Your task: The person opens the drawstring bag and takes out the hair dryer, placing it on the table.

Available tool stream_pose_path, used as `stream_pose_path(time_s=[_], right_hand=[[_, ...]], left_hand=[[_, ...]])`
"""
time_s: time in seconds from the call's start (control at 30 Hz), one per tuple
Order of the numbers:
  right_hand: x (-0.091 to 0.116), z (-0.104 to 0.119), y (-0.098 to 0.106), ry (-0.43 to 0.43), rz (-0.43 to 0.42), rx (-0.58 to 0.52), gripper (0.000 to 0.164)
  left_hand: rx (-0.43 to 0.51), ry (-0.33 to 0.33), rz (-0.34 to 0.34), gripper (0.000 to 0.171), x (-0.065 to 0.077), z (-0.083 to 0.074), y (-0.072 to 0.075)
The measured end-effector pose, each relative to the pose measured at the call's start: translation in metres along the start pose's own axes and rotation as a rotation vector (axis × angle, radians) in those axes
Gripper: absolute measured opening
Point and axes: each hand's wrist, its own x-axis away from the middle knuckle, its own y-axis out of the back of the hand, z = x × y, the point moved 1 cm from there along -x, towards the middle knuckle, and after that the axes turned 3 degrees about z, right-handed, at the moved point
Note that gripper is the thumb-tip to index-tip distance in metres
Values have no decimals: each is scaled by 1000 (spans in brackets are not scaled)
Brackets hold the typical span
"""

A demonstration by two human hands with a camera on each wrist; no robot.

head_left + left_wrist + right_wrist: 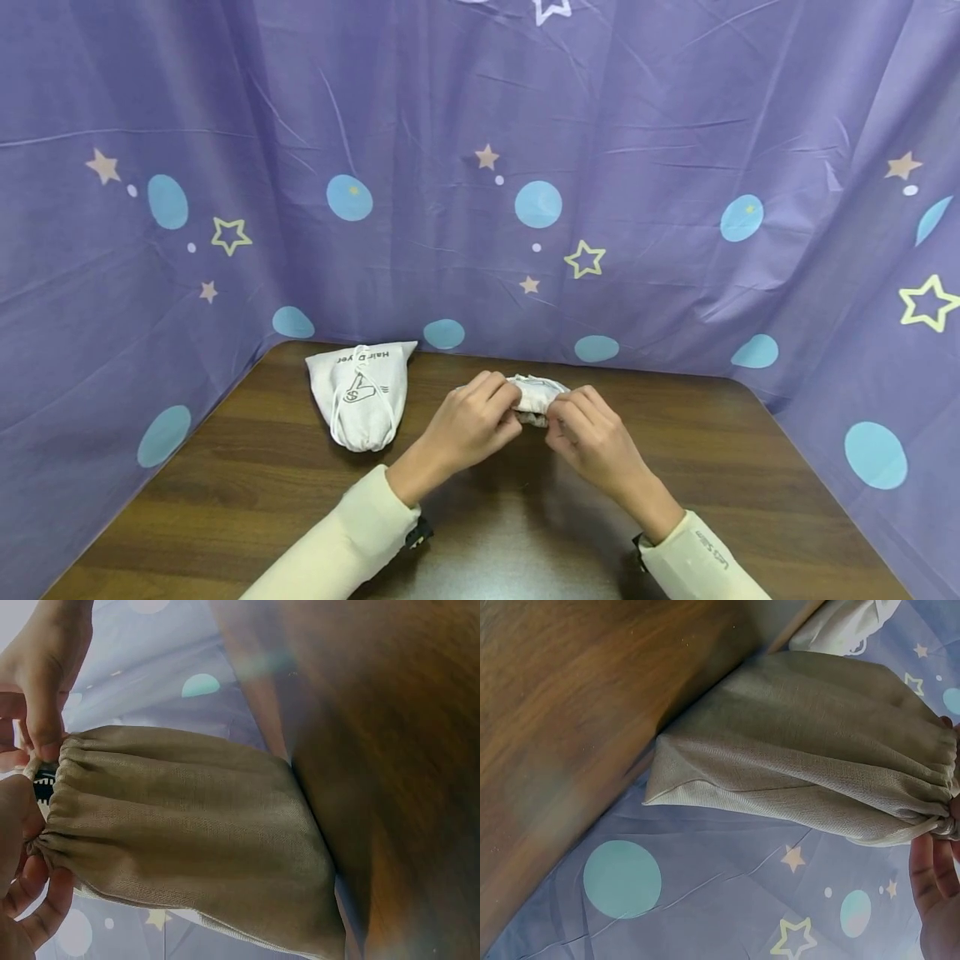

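Note:
A pale cloth drawstring bag stands upright on the table, its mouth gathered into folds at the top. My left hand pinches the left side of the mouth between curled fingers and thumb. Opposite it, my right hand pinches the right side of the mouth. Seen from the left wrist, the bag's body hangs in long pleats below the gathered rim. A dark patch with white marks shows at the mouth between the hands. The right wrist view has the right fingers at the knotted cord end.
A second white drawstring bag, printed "Hair Dryer" with a dryer drawing, lies at the back left of the brown wooden table. A purple curtain with stars and blue dots surrounds the table's back and sides.

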Motion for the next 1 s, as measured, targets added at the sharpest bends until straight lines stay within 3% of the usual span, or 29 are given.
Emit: stream_pose_path(time_s=[0.4, 1.0], right_hand=[[1, -8, 8, -28, 8, 13, 13], [0, -6, 8, -62, 46, 42, 13]], left_hand=[[21, 32, 14, 18, 0, 9, 5], [23, 29, 42, 18, 2, 8, 3]])
